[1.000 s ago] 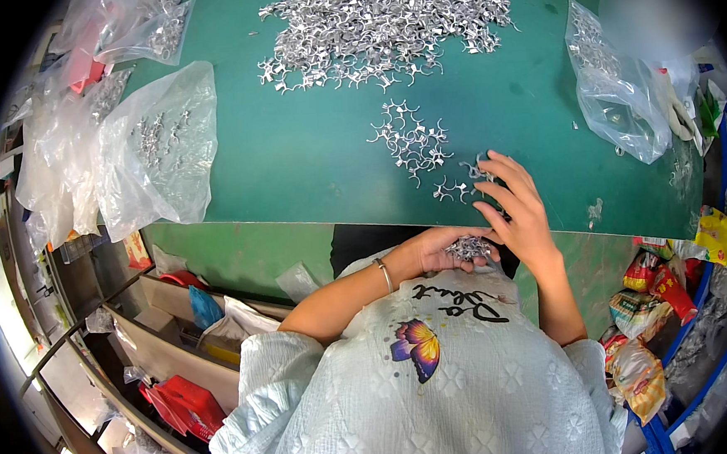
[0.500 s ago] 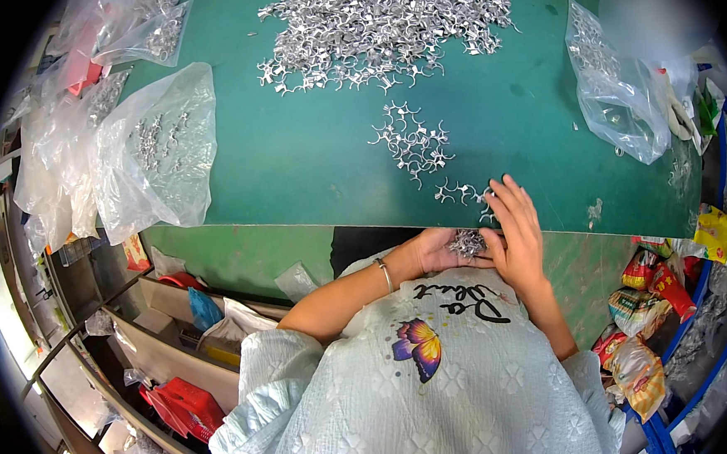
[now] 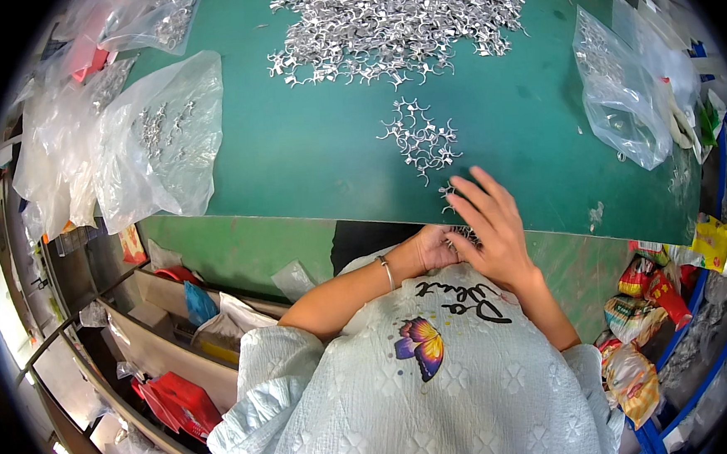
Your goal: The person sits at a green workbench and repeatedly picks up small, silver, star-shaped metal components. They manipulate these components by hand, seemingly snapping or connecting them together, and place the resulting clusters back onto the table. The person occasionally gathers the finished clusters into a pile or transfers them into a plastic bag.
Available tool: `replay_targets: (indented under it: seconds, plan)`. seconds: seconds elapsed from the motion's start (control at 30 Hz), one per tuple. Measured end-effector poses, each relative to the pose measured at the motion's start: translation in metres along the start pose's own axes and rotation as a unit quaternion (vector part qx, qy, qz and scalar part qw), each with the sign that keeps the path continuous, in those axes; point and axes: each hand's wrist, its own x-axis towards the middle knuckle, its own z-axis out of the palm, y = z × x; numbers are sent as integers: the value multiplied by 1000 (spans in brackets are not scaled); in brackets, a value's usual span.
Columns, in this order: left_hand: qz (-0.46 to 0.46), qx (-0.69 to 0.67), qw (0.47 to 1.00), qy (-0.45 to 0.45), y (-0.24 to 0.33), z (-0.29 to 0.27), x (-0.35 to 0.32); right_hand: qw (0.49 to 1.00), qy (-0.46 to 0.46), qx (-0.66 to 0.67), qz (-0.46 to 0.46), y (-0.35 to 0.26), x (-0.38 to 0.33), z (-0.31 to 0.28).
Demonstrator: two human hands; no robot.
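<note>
We judge we are gathering small metal clips: our left hand (image 3: 433,248) cups a bunch of silvery clips (image 3: 464,236) at the green counter (image 3: 309,147) edge, while our right hand (image 3: 490,227), fingers spread, covers them. Next calls for taking more from the small cluster (image 3: 418,136) beyond. The clips look thin, shiny, pronged.

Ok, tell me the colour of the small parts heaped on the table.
Shiny silver metal parts, heaped on the green table; the head view shows them best.
</note>
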Motion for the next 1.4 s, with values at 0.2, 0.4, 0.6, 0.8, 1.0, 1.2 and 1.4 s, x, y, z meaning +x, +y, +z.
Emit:
replay_targets:
  seconds: [0.2, 0.4, 0.6, 0.8, 1.0, 1.2, 1.4]
  plan:
    - [24, 69, 995, 71, 0, -2, -2, 999, -31, -18, -5, 8, -16, 10]
    - [-30, -20, 985, -171, 2, -44, 10, 996, 31, -3, -79, 12, -61, 25]
    - [-40, 76, 992, -96, 11, -16, -10, 988, 80, 53, -122, 9, -81, 37]
    - [-33, 116, 986, -112, 17, -14, -21, 929, 333, 144, 77, 11, -104, 47]
    - [-17, 102, 988, -113, 24, -28, -40, 740, 388, 345, 428, 63, -128, 62]
    - [13, 145, 983, -114, 25, -30, -51, 694, 323, 424, 484, 100, -120, 73]
    - [24, 147, 982, -114, 18, -29, -54, 910, 111, 255, 307, 138, -99, 117]
